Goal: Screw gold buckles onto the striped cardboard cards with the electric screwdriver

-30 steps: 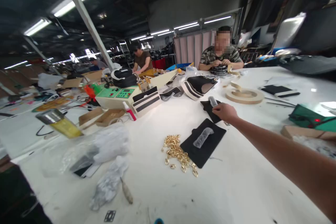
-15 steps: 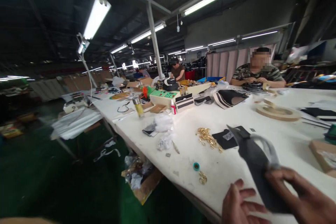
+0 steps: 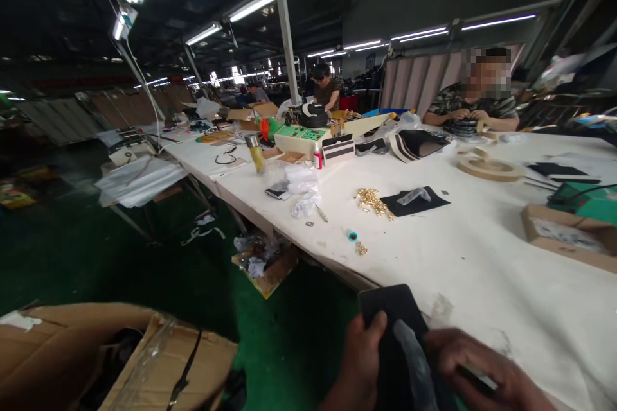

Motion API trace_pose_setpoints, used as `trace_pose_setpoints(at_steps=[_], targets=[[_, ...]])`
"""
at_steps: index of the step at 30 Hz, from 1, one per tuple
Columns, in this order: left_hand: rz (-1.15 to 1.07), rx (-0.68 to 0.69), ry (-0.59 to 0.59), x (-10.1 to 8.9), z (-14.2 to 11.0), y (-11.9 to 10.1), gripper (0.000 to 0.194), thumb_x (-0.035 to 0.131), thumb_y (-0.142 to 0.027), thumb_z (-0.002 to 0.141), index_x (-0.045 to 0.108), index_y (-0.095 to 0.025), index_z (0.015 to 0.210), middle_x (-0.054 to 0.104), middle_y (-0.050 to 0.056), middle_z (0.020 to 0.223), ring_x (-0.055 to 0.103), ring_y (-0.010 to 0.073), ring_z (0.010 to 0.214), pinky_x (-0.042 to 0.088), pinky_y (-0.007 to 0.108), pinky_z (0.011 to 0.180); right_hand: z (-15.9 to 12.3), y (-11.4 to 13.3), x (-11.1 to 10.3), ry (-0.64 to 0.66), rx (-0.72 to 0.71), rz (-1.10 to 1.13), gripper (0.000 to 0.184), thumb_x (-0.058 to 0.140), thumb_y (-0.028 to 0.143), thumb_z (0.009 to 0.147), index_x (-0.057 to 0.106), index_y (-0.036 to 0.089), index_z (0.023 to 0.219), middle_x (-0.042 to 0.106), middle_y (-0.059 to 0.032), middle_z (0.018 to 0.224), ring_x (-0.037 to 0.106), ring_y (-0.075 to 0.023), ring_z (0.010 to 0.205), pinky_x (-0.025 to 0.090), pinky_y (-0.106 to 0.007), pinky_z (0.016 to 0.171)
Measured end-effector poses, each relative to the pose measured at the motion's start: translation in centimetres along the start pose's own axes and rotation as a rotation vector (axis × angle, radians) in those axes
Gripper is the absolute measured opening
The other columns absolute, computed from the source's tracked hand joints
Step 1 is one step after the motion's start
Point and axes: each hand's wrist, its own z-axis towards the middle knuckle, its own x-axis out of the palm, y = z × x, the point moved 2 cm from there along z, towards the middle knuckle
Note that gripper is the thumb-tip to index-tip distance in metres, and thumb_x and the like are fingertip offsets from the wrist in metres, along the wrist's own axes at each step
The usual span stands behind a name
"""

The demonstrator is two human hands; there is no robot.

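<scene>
Low in front of me, past the table's near edge, I hold a flat black panel (image 3: 385,308) with rounded corners. A strip of clear plastic (image 3: 413,359) lies along its face. My left hand (image 3: 357,359) grips the left edge with the thumb on top. My right hand (image 3: 475,363) is curled at the panel's right side; a dark edge shows below its fingers, and the fingertips are partly hidden. On the white table (image 3: 424,253) lie a pile of gold metal fittings (image 3: 373,202), another black panel (image 3: 424,202) with clear plastic on it, and a teal ring (image 3: 353,236).
An open cardboard box (image 3: 193,359) stands on the floor at lower left. A smaller box (image 3: 569,237) and a tape roll (image 3: 489,166) lie on the table at right. A co-worker (image 3: 472,103) sits across the table. A bin of scraps (image 3: 265,276) sits below the edge.
The black panel has moved from over the table toward me and down past its near edge. My left hand, earlier apart with fingers spread, now grips it. The view has tilted down.
</scene>
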Motion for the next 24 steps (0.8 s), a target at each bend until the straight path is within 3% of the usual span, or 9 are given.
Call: trace_pose_setpoints(at_steps=[3,5,10,14,16,21,24], targets=[[0.077,-0.003,0.013,-0.6,-0.4,1.4,0.057,0.086,-0.06,0.078,0.08,-0.011,0.107,0.081,0.011,0.093,0.072,0.0258,0.083,0.056,0.035,0.079,3.1,1.4,-2.5,-0.261,0.117,-0.062,0.031,0.07,0.062,0.089,0.077,0.033,0.097,0.079,-0.0088,0.109,0.073,-0.034,0.105,0.06,-0.041,0.09],[0.103,-0.008,0.044,-0.4,-0.9,1.7,0.053,0.083,-0.059,0.081,0.08,-0.013,0.106,0.079,0.008,0.089,0.069,0.0226,0.079,0.055,0.033,0.076,6.0,1.3,-3.1,-0.333,0.162,-0.084,0.038,0.07,0.064,0.087,0.077,0.03,0.102,0.08,-0.0082,0.106,0.073,-0.0332,0.101,0.059,-0.04,0.086],[0.126,-0.019,0.134,0.6,-2.0,1.7,0.044,0.077,-0.052,0.088,0.08,-0.013,0.108,0.078,0.007,0.087,0.066,0.0204,0.078,0.052,0.03,0.074,13.1,-0.4,-1.9,-0.29,0.187,-0.167,0.043,0.068,0.062,0.082,0.078,0.026,0.104,0.081,-0.0054,0.088,0.075,-0.0287,0.081,0.057,-0.039,0.078],[0.155,-0.022,0.081,0.2,-2.3,2.2,0.039,0.074,-0.047,0.089,0.081,-0.012,0.107,0.076,0.005,0.084,0.063,0.0181,0.073,0.05,0.028,0.07,17.6,-1.9,-0.7,-0.216,0.189,-0.226,0.043,0.065,0.057,0.086,0.078,0.026,0.113,0.082,-0.0044,0.093,0.078,-0.0269,0.079,0.057,-0.038,0.082],[0.168,-0.034,0.051,-0.2,-2.2,2.5,0.037,0.073,-0.045,0.09,0.081,-0.012,0.104,0.075,0.005,0.083,0.061,0.0178,0.071,0.049,0.028,0.069,19.2,-2.4,-0.4,-0.193,0.197,-0.269,0.042,0.064,0.055,0.088,0.078,0.026,0.115,0.082,-0.0039,0.093,0.078,-0.0255,0.074,0.057,-0.038,0.079],[0.152,-0.062,0.015,-0.9,-2.0,3.0,0.04,0.074,-0.049,0.086,0.082,-0.014,0.104,0.076,0.005,0.086,0.064,0.0209,0.076,0.05,0.03,0.072,21.9,-2.4,-0.2,-0.167,0.259,-0.403,0.042,0.065,0.053,0.089,0.08,0.024,0.117,0.078,-0.0036,0.07,0.076,-0.0263,0.065,0.055,-0.038,0.074],[0.17,-0.072,0.007,-1.1,-1.9,2.9,0.044,0.075,-0.052,0.085,0.082,-0.013,0.104,0.075,0.005,0.085,0.064,0.021,0.077,0.051,0.03,0.074,23.2,-2.3,-0.2,-0.144,0.296,-0.418,0.045,0.069,0.056,0.088,0.08,0.021,0.115,0.08,-0.0065,0.075,0.075,-0.025,0.06,0.055,-0.037,0.068]])
